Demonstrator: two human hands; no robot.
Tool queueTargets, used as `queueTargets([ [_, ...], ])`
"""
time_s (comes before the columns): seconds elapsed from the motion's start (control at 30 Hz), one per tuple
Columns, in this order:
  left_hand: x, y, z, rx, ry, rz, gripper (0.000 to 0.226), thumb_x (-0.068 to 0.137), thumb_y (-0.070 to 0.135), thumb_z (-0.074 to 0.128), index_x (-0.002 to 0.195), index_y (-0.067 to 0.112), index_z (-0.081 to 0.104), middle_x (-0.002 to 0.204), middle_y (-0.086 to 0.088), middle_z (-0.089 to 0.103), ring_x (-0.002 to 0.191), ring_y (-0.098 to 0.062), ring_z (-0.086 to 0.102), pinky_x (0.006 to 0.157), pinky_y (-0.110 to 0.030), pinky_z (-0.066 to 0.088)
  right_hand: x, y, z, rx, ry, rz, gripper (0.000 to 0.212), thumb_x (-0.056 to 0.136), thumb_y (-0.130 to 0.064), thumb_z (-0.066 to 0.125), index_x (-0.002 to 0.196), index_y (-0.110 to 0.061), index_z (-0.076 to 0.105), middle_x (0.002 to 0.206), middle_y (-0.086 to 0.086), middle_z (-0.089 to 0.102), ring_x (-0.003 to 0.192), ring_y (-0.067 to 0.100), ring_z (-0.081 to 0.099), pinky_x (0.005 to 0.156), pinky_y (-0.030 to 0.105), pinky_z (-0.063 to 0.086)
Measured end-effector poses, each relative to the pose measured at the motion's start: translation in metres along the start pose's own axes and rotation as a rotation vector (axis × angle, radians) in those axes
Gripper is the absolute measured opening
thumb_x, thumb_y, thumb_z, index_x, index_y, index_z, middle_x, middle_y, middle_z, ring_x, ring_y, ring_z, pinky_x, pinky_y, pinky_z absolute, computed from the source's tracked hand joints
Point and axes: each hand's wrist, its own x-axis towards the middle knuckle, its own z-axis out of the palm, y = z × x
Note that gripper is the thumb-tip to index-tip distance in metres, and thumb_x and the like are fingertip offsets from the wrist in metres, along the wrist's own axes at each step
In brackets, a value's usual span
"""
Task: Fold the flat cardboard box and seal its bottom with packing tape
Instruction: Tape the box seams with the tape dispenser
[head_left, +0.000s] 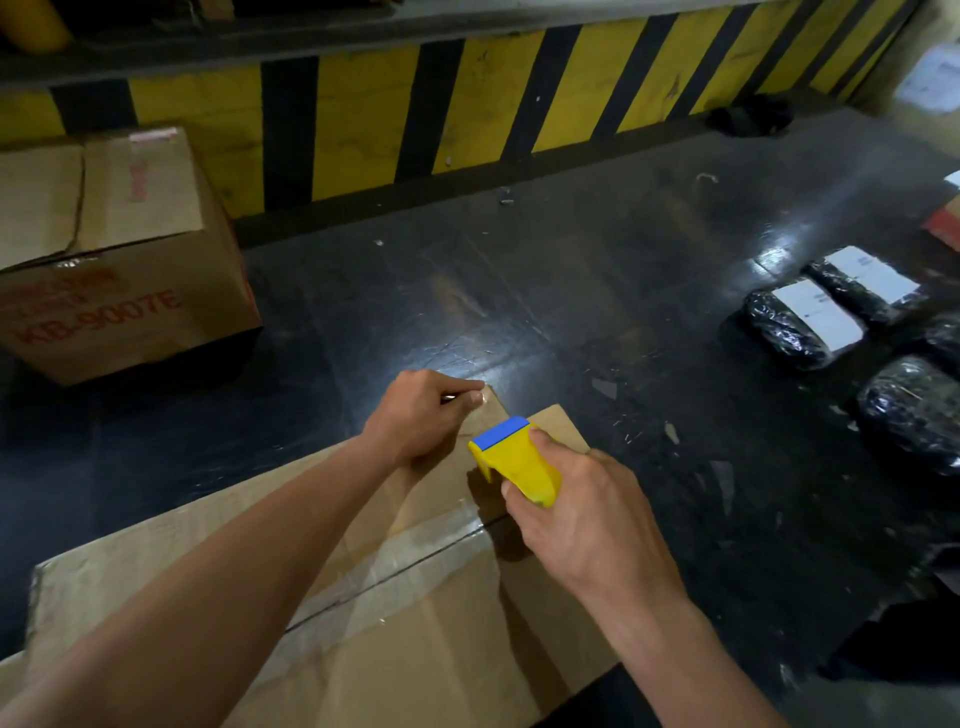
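One cardboard box (415, 649) lay at the dark surface's (571, 312) near edge, left hand (415, 415) pinching tape (480, 401) on its far corner, right hand (587, 519) gripping one yellow tape dispenser (519, 462); one carton (119, 270) sat far-left, at least three black parcels (795, 322) by the right edge

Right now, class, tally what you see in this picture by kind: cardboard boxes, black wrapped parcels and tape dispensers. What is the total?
Cardboard boxes: 2, the taped box and the printed box
Black wrapped parcels: 4, one cut off at the right edge
Tape dispensers: 1, the yellow tape dispenser in the right hand
Total: 7
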Motion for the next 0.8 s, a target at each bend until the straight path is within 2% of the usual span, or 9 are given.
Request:
queueTargets([
  [0.13,-0.002,0.003,0.001,0.038,0.024,-0.022,0.026,0.096,0.049,0.061,0.115,0.039,0.075,0.095,0.003,0.079,0.070,-0.017,0.067,0.072,-0.040,0.056,-0.013,0.009,-0.014,-0.051,-0.025,0.005,0.054,0.089,-0.055,0.058,0.138,-0.036,0.048,0.083,-0.004,0.050,0.084,0.020,0.058,0.074,0.034,0.051],
  [0.33,-0.006,0.007,0.004,0.092,0.051,-0.017,0.028,0.098,0.050,0.057,0.119,0.040,0.073,0.097,0.005,0.079,0.068,-0.015,0.064,0.067,-0.037,0.054,-0.036,0.018,-0.012,-0.047,-0.032,0.040,0.057,0.089,-0.054,0.058,0.142,-0.038,0.043,0.083,-0.004,0.049,0.078,0.018,0.058,0.071,0.034,0.053],
  [0.43,-0.009,0.009,0.007,0.205,0.017,0.028,0.033,0.102,0.047,0.048,0.121,0.035,0.072,0.100,0.002,0.077,0.083,-0.024,0.068,0.073,-0.038,0.055,-0.035,0.016,-0.007,-0.076,-0.023,0.049,0.054,0.089,-0.053,0.058,0.138,-0.034,0.046,0.086,-0.003,0.051,0.080,0.018,0.060,0.073,0.034,0.054],
  [0.5,-0.012,0.015,0.008,0.323,0.005,0.169,0.038,0.104,0.043,0.035,0.116,0.025,0.067,0.110,-0.003,0.071,0.103,-0.032,0.065,0.082,-0.042,0.051,-0.033,0.016,-0.006,-0.095,-0.025,0.059,0.053,0.089,-0.054,0.059,0.138,-0.035,0.048,0.086,-0.004,0.052,0.080,0.017,0.059,0.071,0.031,0.053],
  [0.57,-0.018,0.023,0.012,0.409,-0.027,0.289,0.056,0.101,0.043,0.022,0.134,0.015,0.059,0.141,-0.007,0.059,0.133,-0.033,0.052,0.105,-0.049,0.042,-0.032,0.016,-0.007,-0.106,-0.031,0.068,0.052,0.089,-0.054,0.059,0.137,-0.036,0.049,0.088,-0.003,0.052,0.082,0.018,0.059,0.071,0.030,0.052],
  [0.63,-0.028,0.028,0.018,0.484,-0.152,0.351,0.072,0.099,0.047,0.010,0.154,0.011,0.040,0.162,-0.006,0.037,0.152,-0.027,0.029,0.121,-0.052,0.021,-0.031,0.015,-0.007,-0.123,-0.023,0.056,0.049,0.089,-0.053,0.059,0.134,-0.036,0.051,0.088,-0.002,0.053,0.081,0.019,0.059,0.070,0.030,0.050],
  [0.73,-0.037,0.019,0.024,0.591,-0.285,0.365,0.076,0.097,0.052,-0.005,0.163,0.019,0.013,0.170,0.001,0.009,0.157,-0.018,0.002,0.125,-0.044,-0.002,-0.028,0.014,-0.005,-0.116,-0.018,0.041,0.048,0.088,-0.053,0.059,0.132,-0.035,0.052,0.088,-0.002,0.055,0.079,0.018,0.058,0.066,0.029,0.048],
  [0.8,-0.036,0.016,0.023,0.592,-0.275,0.361,0.074,0.097,0.053,-0.005,0.163,0.022,0.009,0.171,0.004,0.005,0.157,-0.016,-0.001,0.125,-0.042,-0.005,-0.027,0.016,-0.006,-0.104,-0.027,0.036,0.046,0.088,-0.052,0.058,0.130,-0.032,0.055,0.085,0.000,0.057,0.077,0.020,0.058,0.064,0.029,0.044],
])
